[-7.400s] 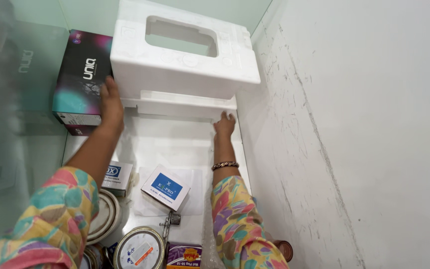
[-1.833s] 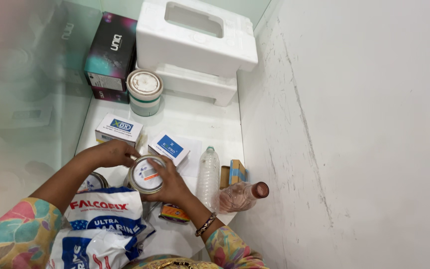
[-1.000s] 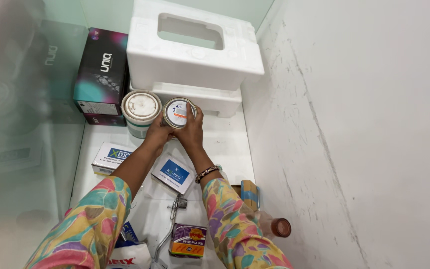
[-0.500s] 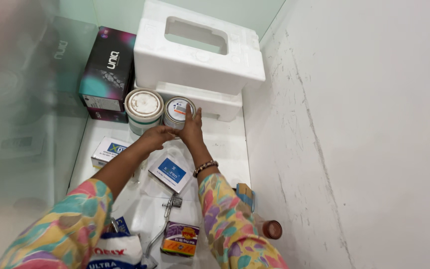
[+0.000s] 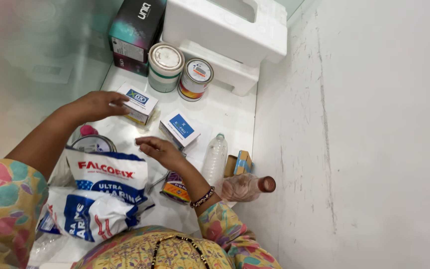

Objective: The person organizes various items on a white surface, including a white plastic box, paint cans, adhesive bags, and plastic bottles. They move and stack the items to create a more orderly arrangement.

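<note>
My left hand (image 5: 97,105) hovers with fingers apart just left of a small white box with a blue label (image 5: 138,102); it holds nothing. My right hand (image 5: 159,150) is open and empty, low over the white shelf (image 5: 227,112), beside another small white and blue box (image 5: 180,129). Two round tins stand side by side at the back: a green-banded tin (image 5: 165,67) and a smaller tin with a colourful label (image 5: 195,78). A white and blue pouch (image 5: 106,174) lies near me, below my hands.
A white foam block (image 5: 225,30) and a dark carton (image 5: 136,32) fill the back. A clear plastic bottle (image 5: 214,159), a small cardboard box (image 5: 240,163) and a brown-capped bottle (image 5: 247,186) lie by the white wall on the right. Another tin (image 5: 93,144) sits left.
Both hands let go of the small tin, which now stands by the green-banded tin, and drew back toward me. The view has dropped lower.
</note>
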